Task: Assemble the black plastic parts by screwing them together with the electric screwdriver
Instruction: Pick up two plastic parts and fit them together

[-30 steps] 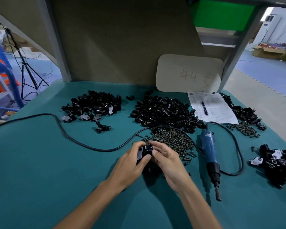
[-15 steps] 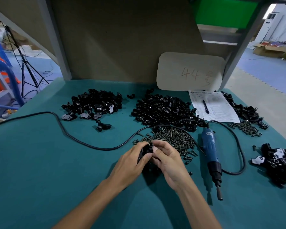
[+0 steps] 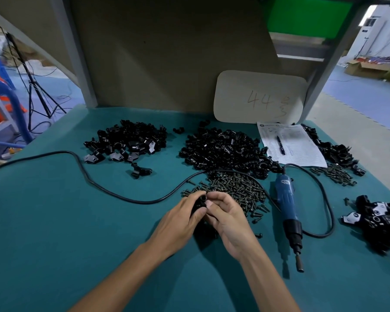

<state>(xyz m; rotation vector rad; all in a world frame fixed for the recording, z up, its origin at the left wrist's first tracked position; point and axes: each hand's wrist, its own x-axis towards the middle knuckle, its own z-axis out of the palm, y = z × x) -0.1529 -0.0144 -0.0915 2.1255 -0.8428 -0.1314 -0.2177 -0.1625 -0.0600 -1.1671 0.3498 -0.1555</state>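
Since half a second ago my two hands have closed in a little tighter on each other, and the small black plastic part [image 3: 201, 199] between them now shows less of itself, with only a round socket at its top in view.

My left hand [image 3: 180, 218] curls round the part from the left, thumb laid across its front. My right hand [image 3: 227, 216] meets it from the right, fingers bent, with the thumb and fingertips pinching the same part. The part is held just above the teal-covered worktop [image 3: 54, 221], at the near edge of a loose heap of dark metal screws [image 3: 236, 188]. I cannot tell whether a screw sits in the socket.

The blue electric screwdriver with a black nose [image 3: 286, 199] lies flat on the worktop just right of the screws, bit pointing towards me, untouched. Its black power cable [image 3: 99, 185] loops away across the left of the worktop.

Behind the screws is a large heap of black plastic clamp pieces [image 3: 221, 149], and to its left a second heap of black bracket pieces [image 3: 131, 140]. At the far right edge lies a cluster of black pieces with pale metal tabs [image 3: 383, 219]. A printed paper sheet [image 3: 302, 152] with a black pen [image 3: 280, 145] on it lies behind the screwdriver, below a beige rounded board marked "44" [image 3: 257, 97].
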